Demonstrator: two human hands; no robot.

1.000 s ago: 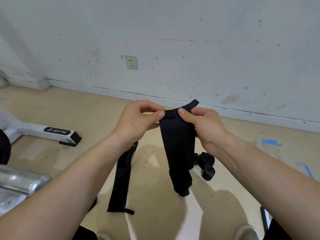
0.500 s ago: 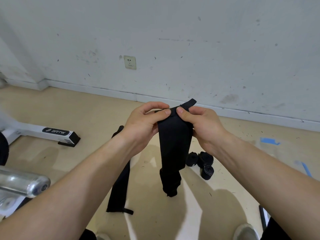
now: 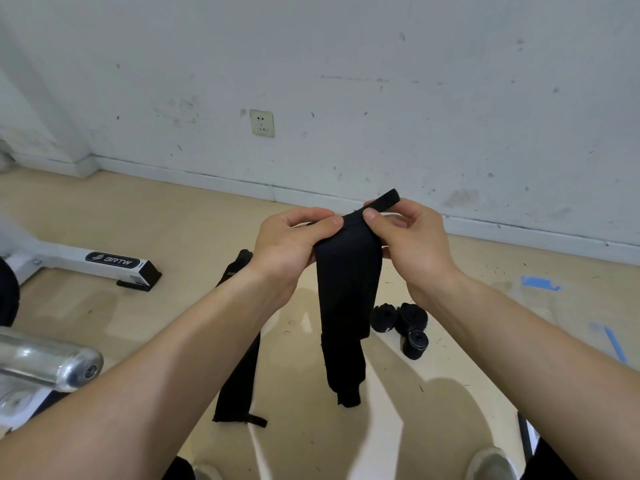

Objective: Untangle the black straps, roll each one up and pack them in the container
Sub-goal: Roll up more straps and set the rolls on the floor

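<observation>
A wide black strap hangs in the air in front of me, its lower end free above the floor. My left hand and my right hand both pinch its top edge, thumbs close together, with a narrow tab sticking up past my right fingers. A second black strap lies flat on the floor below my left forearm, partly hidden by it. Three rolled black straps sit together on the floor to the right of the hanging one. No container is in view.
A white machine foot marked BRTW lies on the floor at the left. A shiny metal tube juts in at the lower left. The white wall carries a socket. Blue tape marks the floor at the right.
The hanging strap has risen a little and its lower end is higher off the floor. My thumbs have moved closer together on its top edge.
</observation>
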